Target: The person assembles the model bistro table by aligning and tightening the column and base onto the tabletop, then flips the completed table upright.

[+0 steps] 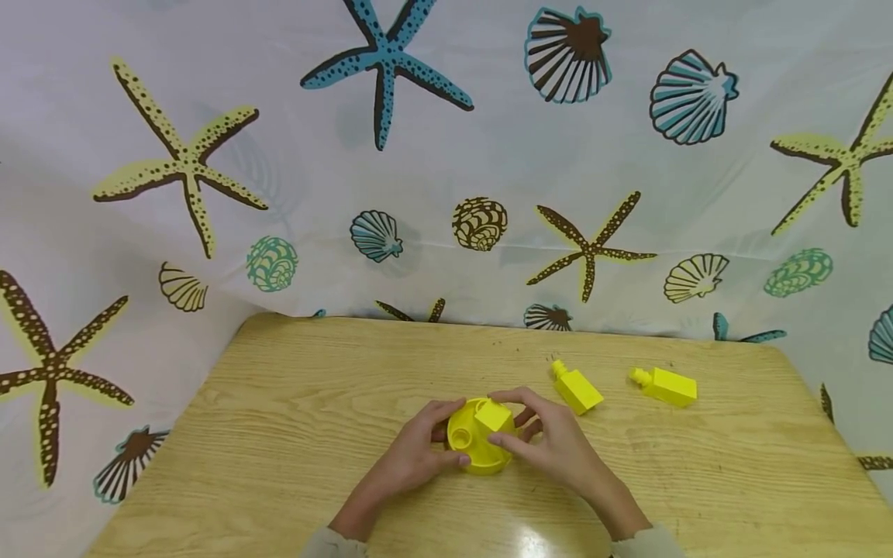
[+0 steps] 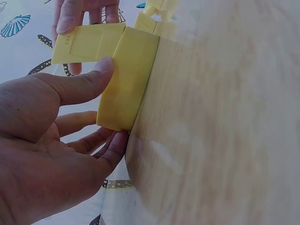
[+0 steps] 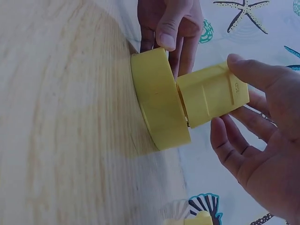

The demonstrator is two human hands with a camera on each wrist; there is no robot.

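Note:
In the head view a shallow round yellow base stands on the table, with a raised ring-shaped socket showing on its left side. My left hand holds the base by its side wall, thumb at the near rim and fingers round the far side. A rectangular yellow block stands upright in the base's right part, its lower end hidden. My right hand grips this block between thumb and fingers. Seen from the right wrist, the block rises out of the base with a thin gap at the rim.
Two more yellow blocks with threaded necks lie on their sides to the right, a nearer one and a farther one. The wooden table ends at a hanging cloth printed with starfish and shells.

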